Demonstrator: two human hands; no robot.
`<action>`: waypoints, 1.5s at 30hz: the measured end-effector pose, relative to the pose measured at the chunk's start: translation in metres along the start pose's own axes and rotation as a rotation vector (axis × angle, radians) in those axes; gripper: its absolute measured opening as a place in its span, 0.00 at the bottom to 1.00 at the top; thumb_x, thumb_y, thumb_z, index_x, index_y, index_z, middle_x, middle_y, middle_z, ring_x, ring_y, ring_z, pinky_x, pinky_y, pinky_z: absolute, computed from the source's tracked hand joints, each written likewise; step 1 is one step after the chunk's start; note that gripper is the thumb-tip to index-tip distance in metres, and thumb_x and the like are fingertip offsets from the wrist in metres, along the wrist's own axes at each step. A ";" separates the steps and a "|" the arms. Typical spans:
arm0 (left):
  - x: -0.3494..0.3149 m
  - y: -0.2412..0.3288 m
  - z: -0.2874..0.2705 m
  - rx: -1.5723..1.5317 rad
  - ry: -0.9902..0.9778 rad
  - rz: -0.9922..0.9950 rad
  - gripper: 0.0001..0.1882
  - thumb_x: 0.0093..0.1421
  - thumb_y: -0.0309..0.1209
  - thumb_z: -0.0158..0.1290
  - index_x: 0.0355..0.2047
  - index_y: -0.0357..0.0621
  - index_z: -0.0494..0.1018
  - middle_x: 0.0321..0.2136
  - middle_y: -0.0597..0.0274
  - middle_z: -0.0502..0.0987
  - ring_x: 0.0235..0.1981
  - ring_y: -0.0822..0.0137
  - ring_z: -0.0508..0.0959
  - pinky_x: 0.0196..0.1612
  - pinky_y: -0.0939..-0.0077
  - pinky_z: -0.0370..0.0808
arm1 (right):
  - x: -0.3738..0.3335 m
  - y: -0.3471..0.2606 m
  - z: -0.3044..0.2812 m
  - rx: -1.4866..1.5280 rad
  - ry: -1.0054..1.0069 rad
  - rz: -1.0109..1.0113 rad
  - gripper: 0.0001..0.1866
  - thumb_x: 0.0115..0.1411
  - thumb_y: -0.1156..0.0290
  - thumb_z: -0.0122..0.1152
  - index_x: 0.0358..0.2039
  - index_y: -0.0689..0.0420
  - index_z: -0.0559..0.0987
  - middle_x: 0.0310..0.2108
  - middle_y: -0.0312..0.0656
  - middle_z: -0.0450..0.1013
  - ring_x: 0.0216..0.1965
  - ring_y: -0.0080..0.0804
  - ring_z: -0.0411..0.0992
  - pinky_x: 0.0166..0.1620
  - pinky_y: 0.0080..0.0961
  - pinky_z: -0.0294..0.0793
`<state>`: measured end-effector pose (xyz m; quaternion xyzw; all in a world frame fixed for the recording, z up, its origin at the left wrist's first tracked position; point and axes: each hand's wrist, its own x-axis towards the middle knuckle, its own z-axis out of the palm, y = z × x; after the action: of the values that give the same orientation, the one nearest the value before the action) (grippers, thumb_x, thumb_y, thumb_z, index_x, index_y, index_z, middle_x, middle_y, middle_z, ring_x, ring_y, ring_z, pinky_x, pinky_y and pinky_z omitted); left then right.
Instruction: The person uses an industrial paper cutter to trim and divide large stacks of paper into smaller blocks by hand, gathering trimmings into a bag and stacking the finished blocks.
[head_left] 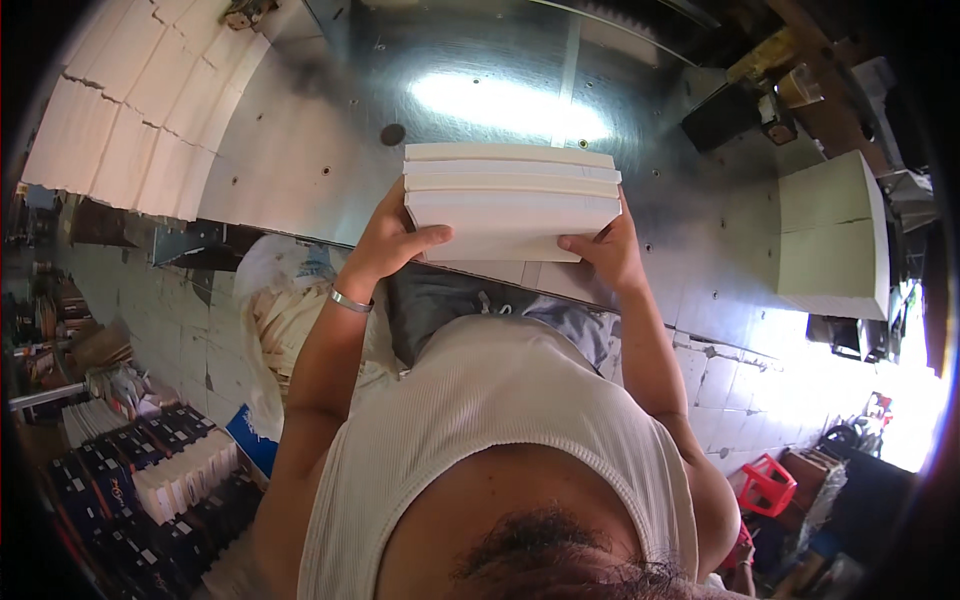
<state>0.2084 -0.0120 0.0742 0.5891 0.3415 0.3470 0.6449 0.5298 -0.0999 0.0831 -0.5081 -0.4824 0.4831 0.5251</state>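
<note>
A stack of white paper blocks [510, 225] is held between my two hands at the near edge of the metal table. Several layers show along its far side, and the near face is plain white. My left hand [390, 238] grips the left end, its thumb lying on the near face and its fingers hidden behind the stack. On the opposite end my right hand [616, 250] is closed in the same way, thumb in front. Whether the stack's underside touches the table cannot be seen.
The shiny metal table [300, 165] has small holes. Tall piles of white paper [130, 110] stand at its left, and another pale stack [828, 235] at its right. A white bag [265, 330] lies left of my lap. Dark boxes [110, 490] fill the lower left; a red stool [768, 485] is lower right.
</note>
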 end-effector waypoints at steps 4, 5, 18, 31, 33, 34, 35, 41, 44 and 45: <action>0.007 -0.007 0.004 0.262 -0.036 0.090 0.43 0.55 0.32 0.74 0.67 0.39 0.63 0.59 0.55 0.73 0.61 0.61 0.73 0.62 0.65 0.71 | 0.011 0.003 -0.009 -0.411 -0.048 0.068 0.45 0.45 0.76 0.82 0.63 0.60 0.68 0.54 0.44 0.77 0.56 0.34 0.74 0.60 0.37 0.75; 0.008 -0.012 0.006 0.265 -0.035 0.109 0.43 0.55 0.32 0.74 0.67 0.39 0.64 0.60 0.55 0.72 0.62 0.60 0.72 0.63 0.64 0.71 | 0.014 0.002 -0.008 -0.408 -0.048 0.069 0.44 0.45 0.75 0.83 0.62 0.60 0.70 0.54 0.45 0.77 0.57 0.36 0.74 0.60 0.37 0.74; -0.001 -0.022 0.004 0.527 -0.047 0.325 0.33 0.58 0.36 0.71 0.61 0.40 0.72 0.60 0.45 0.70 0.62 0.45 0.72 0.63 0.58 0.71 | -0.002 0.019 0.000 -0.495 -0.024 -0.135 0.20 0.49 0.72 0.80 0.43 0.57 0.86 0.41 0.45 0.84 0.43 0.42 0.83 0.48 0.35 0.81; 0.004 -0.019 0.013 0.626 0.121 0.571 0.39 0.46 0.36 0.77 0.57 0.40 0.74 0.56 0.41 0.77 0.62 0.40 0.74 0.67 0.52 0.68 | 0.005 0.000 0.003 -0.641 -0.074 -0.169 0.30 0.42 0.67 0.85 0.48 0.55 0.85 0.50 0.43 0.82 0.54 0.45 0.77 0.54 0.39 0.76; 0.009 -0.012 0.010 0.647 0.070 0.559 0.38 0.45 0.36 0.77 0.55 0.39 0.75 0.55 0.43 0.78 0.60 0.40 0.75 0.66 0.52 0.70 | 0.007 0.002 -0.003 -0.732 -0.132 -0.150 0.30 0.43 0.64 0.84 0.49 0.54 0.85 0.49 0.43 0.82 0.53 0.47 0.77 0.56 0.40 0.74; 0.011 -0.009 0.011 0.695 0.108 0.577 0.36 0.44 0.36 0.77 0.53 0.40 0.77 0.53 0.44 0.79 0.58 0.41 0.76 0.64 0.53 0.71 | 0.007 0.008 -0.006 -0.782 -0.132 -0.164 0.30 0.43 0.62 0.84 0.48 0.53 0.85 0.49 0.42 0.82 0.53 0.48 0.77 0.56 0.41 0.73; 0.013 -0.007 0.014 0.739 0.140 0.598 0.35 0.43 0.36 0.77 0.51 0.40 0.78 0.51 0.46 0.81 0.56 0.42 0.78 0.62 0.53 0.72 | 0.006 0.011 -0.009 -0.834 -0.125 -0.173 0.30 0.43 0.60 0.83 0.48 0.52 0.85 0.48 0.42 0.82 0.52 0.48 0.76 0.57 0.42 0.71; 0.007 -0.012 0.016 0.660 0.084 0.414 0.24 0.44 0.36 0.77 0.40 0.42 0.83 0.38 0.57 0.85 0.44 0.46 0.82 0.49 0.54 0.74 | 0.007 0.017 -0.006 -0.800 -0.066 -0.209 0.25 0.46 0.56 0.81 0.45 0.49 0.86 0.47 0.40 0.83 0.53 0.46 0.75 0.60 0.45 0.67; 0.001 -0.009 0.018 0.808 0.101 0.539 0.20 0.47 0.35 0.75 0.39 0.43 0.83 0.37 0.59 0.85 0.42 0.48 0.82 0.48 0.56 0.73 | 0.000 0.011 -0.005 -0.921 -0.045 -0.342 0.24 0.48 0.60 0.79 0.46 0.51 0.84 0.49 0.40 0.81 0.53 0.46 0.75 0.58 0.45 0.68; -0.001 -0.008 0.016 0.885 0.106 0.610 0.19 0.48 0.34 0.74 0.39 0.43 0.83 0.37 0.59 0.86 0.42 0.49 0.82 0.48 0.57 0.73 | -0.003 0.011 -0.007 -0.962 -0.014 -0.430 0.24 0.49 0.61 0.78 0.47 0.51 0.83 0.49 0.40 0.80 0.52 0.46 0.75 0.57 0.44 0.68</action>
<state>0.2216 -0.0215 0.0671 0.8586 0.3005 0.3707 0.1871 0.5366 -0.1029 0.0715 -0.5781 -0.7463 0.0918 0.3167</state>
